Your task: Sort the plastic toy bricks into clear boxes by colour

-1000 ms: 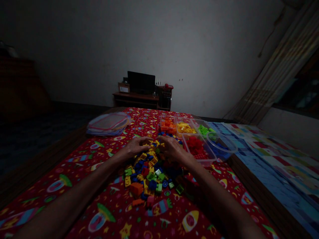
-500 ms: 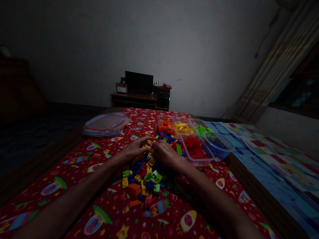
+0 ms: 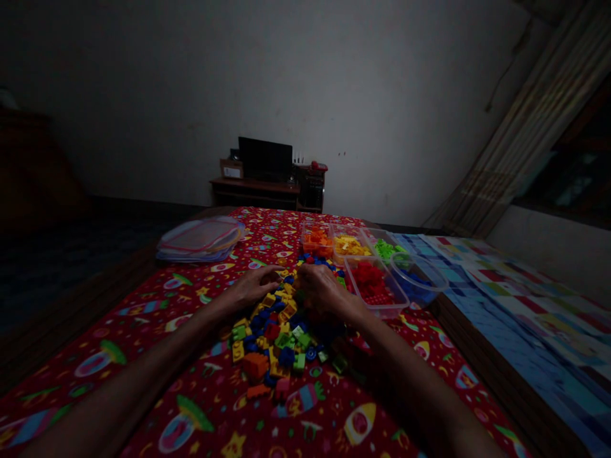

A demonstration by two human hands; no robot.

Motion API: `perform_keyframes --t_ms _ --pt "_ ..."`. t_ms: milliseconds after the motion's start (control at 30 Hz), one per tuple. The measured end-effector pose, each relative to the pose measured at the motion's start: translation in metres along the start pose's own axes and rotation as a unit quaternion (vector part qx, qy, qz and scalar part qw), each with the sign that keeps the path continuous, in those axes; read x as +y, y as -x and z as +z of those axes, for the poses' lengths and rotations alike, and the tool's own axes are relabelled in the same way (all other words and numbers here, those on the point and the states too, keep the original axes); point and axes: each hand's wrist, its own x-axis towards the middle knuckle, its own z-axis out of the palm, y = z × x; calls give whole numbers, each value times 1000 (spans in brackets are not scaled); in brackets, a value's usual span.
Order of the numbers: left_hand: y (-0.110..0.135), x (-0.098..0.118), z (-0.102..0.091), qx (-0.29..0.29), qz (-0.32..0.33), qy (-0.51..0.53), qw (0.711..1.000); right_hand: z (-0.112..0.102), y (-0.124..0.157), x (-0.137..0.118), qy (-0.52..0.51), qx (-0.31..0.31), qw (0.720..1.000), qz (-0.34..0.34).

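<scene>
A mixed pile of toy building bricks in yellow, blue, green, red and orange lies on the red patterned cloth. My left hand is at the pile's far left side, thumb and fingers apart, with no brick visible between them. Just to its right, my right hand has its fingers curled down over the bricks. Its fingertips are hidden, so what they grip cannot be made out. Close beyond my right hand stands a clear tub of red bricks.
Clear containers hold orange bricks, yellow bricks, green bricks and blue bricks. Stacked clear lids lie at the far left of the cloth. A desk with a monitor stands against the wall.
My hands have moved slightly apart, the right one shifting a little to the right and the left one to the left. More yellow bricks show between them.
</scene>
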Motion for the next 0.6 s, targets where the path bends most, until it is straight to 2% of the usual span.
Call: perform_keyframes --t_ms 100,200,333,467,533,600 --pt "1 -2 1 12 8 -4 1000 -18 1 7 5 10 1000 23" --pt "1 -5 2 40 17 -45 998 -37 -3 25 26 38 996 76" --pt "1 -6 6 68 37 -99 992 -66 -18 67 72 79 981 160" --pt "0 -5 7 64 44 -110 991 -91 -40 108 126 96 954 256" --pt "-1 -6 6 61 41 -113 991 -95 -46 118 145 105 948 262" --pt "-1 -7 6 60 44 -115 991 -92 -47 115 149 111 953 237"
